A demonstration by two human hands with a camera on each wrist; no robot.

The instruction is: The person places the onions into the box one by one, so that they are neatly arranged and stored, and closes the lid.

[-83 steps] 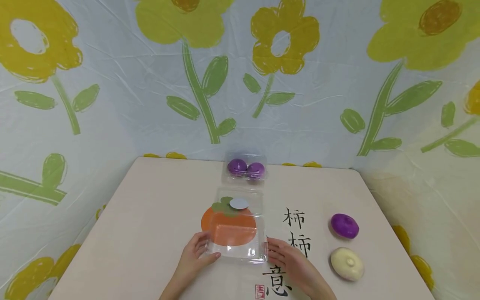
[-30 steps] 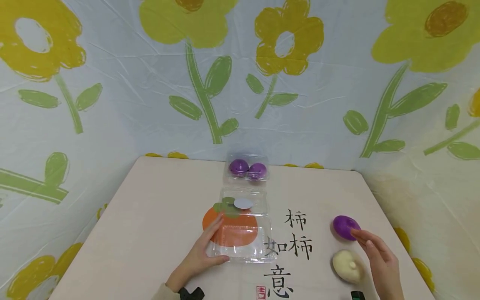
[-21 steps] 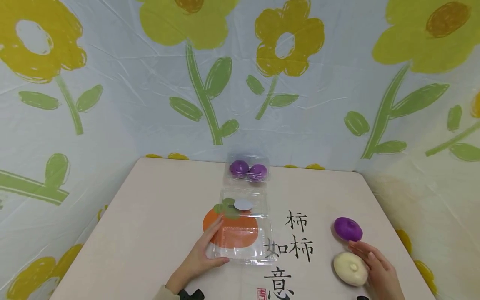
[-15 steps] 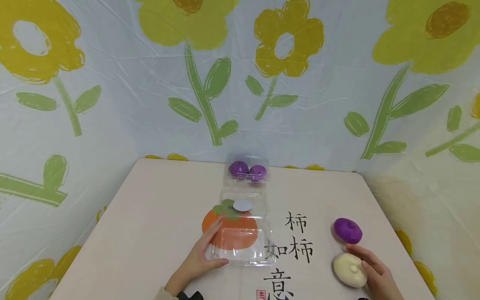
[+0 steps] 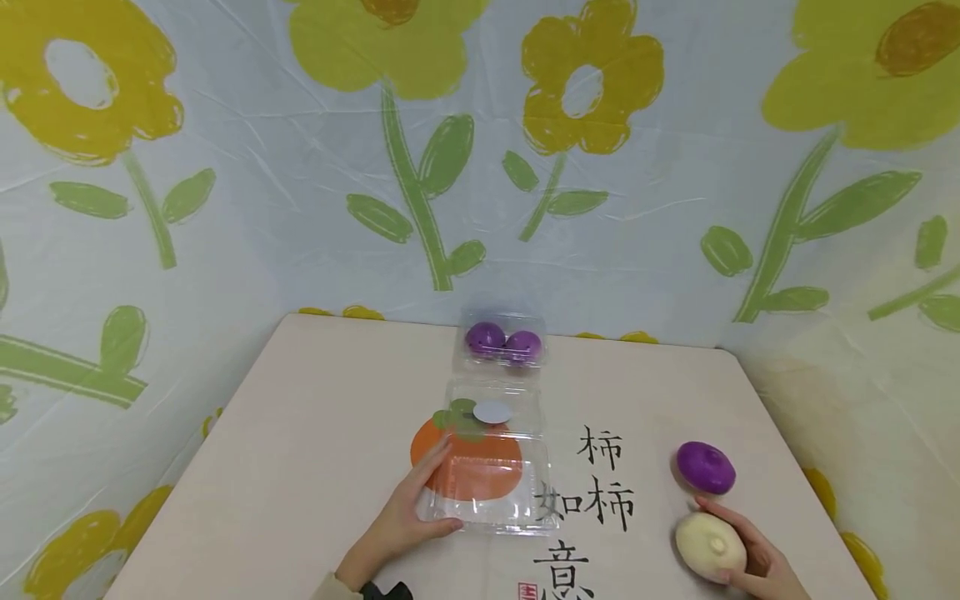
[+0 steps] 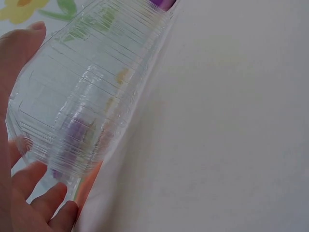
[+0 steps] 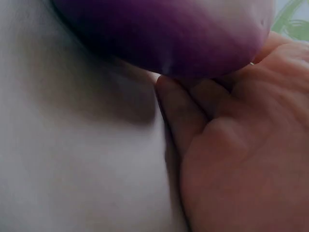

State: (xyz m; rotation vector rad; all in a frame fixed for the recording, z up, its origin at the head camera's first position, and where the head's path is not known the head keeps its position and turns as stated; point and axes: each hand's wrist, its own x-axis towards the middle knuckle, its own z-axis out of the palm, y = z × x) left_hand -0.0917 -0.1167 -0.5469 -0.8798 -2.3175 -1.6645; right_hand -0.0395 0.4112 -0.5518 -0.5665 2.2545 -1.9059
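A lidded box of clear plastic (image 5: 532, 475) lies open on the table, its lid folded away from me. My left hand (image 5: 405, 508) holds its near left corner, thumb at the front edge and fingers along the side. In the left wrist view, thumb and fingertips reach around the box's ribbed end. At the right, my right hand (image 5: 757, 562) grips a round turnip-like vegetable (image 5: 705, 542), cream on top with a small nub. Its purple underside (image 7: 193, 43) shows in the right wrist view, the fingers beneath it. A purple vegetable (image 5: 705, 467) lies just beyond.
Behind the open box stands a second clear box (image 5: 540, 337) with two purple vegetables inside. An orange persimmon print (image 5: 502, 475) and black written characters (image 5: 600, 450) mark the table cover. A flowered cloth (image 5: 300, 208) hangs at the back and sides.
My right hand has left the open box, touched the purple vegetable, then come down around the cream-topped one. The left hand has stayed at the box, its fingers reaching farther along the side.
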